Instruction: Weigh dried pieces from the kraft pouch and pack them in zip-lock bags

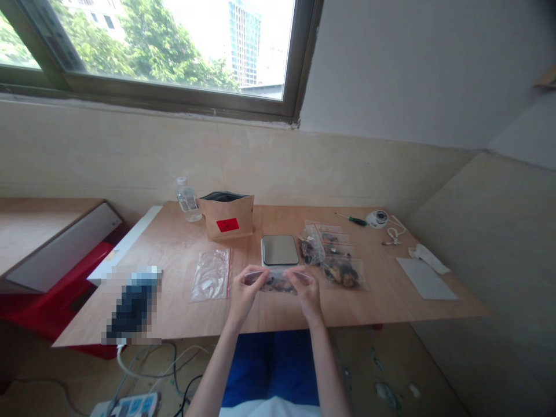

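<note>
Both hands pinch the top edge of a clear zip bag (278, 284) with dark brown pieces inside, near the table's front edge. My left hand (248, 286) grips its left top corner between thumb and fingers. On the other corner, my right hand (306, 288) has thumb and fingers closed. Just beyond the bag lies a flat scale (280, 250) with a metal plate. To the right are several filled zip bags (343, 272), some overlapping. An apparently unfilled zip bag (211, 275) lies flat to the left.
A brown paper pouch (230, 217) with a red label stands open at the back, beside a clear bottle (189, 200). Toward the back right lie a screwdriver (357, 221) and a white dome camera (377, 218) with its cable. White paper (426, 279) is at the right edge.
</note>
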The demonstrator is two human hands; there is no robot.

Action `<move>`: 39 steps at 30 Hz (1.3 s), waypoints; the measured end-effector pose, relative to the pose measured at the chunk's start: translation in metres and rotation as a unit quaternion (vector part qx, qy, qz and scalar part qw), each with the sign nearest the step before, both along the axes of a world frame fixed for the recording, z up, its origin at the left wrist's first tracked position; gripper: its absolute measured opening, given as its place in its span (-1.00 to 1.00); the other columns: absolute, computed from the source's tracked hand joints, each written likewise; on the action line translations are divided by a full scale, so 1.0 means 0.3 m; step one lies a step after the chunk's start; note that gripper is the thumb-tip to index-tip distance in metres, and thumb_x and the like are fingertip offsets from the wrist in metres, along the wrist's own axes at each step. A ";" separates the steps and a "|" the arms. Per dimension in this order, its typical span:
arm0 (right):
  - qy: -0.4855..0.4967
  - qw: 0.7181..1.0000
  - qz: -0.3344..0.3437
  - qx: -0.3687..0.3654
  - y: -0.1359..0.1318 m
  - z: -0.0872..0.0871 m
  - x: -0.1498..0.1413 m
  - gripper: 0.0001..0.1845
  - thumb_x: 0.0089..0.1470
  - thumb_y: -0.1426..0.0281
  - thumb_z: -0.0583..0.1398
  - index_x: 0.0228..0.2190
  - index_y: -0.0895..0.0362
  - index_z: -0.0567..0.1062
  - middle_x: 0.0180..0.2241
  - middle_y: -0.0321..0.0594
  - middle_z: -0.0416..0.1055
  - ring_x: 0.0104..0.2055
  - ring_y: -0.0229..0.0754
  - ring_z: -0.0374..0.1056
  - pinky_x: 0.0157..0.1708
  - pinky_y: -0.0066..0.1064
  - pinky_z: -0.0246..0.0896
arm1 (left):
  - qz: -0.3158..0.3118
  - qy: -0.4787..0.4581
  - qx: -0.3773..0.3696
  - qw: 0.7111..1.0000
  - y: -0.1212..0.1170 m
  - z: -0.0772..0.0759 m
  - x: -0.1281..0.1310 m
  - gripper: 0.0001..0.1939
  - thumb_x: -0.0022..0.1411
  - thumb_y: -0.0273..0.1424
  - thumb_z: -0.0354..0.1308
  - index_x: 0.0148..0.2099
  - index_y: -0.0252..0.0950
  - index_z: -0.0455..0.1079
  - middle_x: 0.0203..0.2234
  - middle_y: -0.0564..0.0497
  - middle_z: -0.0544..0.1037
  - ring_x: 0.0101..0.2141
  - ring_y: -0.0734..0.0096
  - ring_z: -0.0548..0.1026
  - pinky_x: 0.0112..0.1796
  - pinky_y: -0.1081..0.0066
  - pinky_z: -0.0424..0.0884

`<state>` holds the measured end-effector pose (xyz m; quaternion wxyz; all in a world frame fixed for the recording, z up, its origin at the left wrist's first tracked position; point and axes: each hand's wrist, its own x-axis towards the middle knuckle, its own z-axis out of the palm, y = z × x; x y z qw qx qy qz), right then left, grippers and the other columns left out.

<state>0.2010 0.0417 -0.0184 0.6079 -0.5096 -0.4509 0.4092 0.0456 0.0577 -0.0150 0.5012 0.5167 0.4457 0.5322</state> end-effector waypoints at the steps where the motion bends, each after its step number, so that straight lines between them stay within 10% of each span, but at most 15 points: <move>1: 0.002 1.000 -0.006 0.000 -0.001 0.001 0.000 -0.81 -0.06 0.25 0.27 -0.48 0.13 0.47 -0.48 -0.26 0.53 -0.41 -0.21 0.44 -0.38 -0.45 0.32 | 0.002 -0.002 0.002 1.000 -0.001 0.000 0.003 -0.78 0.07 -0.26 0.22 -0.33 -0.33 0.46 -0.51 0.03 0.53 -0.44 0.43 0.48 -0.41 0.50 0.37; 29: -0.078 0.996 0.018 0.033 0.016 0.005 0.032 -0.76 0.03 0.21 0.19 -0.29 0.09 0.50 -0.29 -0.20 0.50 -0.23 -0.14 0.41 -0.21 -0.31 0.30 | -0.004 0.074 0.063 0.995 0.009 -0.014 -0.010 -0.78 0.13 -0.24 0.16 -0.31 -0.29 0.48 -0.41 -0.01 0.54 -0.40 0.41 0.49 -0.43 0.51 0.39; 34: -0.375 0.918 0.034 0.127 0.019 0.112 0.032 -0.86 0.02 0.29 0.23 -0.31 0.01 0.53 -0.25 -0.22 0.49 -0.10 -0.08 0.32 -0.02 -0.18 0.09 | -0.017 0.119 0.113 0.986 0.019 -0.014 -0.026 -0.80 0.15 -0.24 0.14 -0.32 -0.27 0.48 -0.41 -0.01 0.54 -0.37 0.39 0.49 -0.34 0.47 0.39; 39: -0.457 0.875 0.104 0.123 0.045 0.124 0.002 -0.87 0.06 0.45 0.18 -0.47 0.04 0.51 -0.43 -0.27 0.50 -0.31 -0.16 0.33 -0.17 -0.29 0.10 | -0.017 0.142 0.124 0.982 0.015 -0.008 -0.029 -0.80 0.15 -0.24 0.14 -0.31 -0.25 0.49 -0.42 -0.02 0.56 -0.37 0.35 0.50 -0.32 0.42 0.40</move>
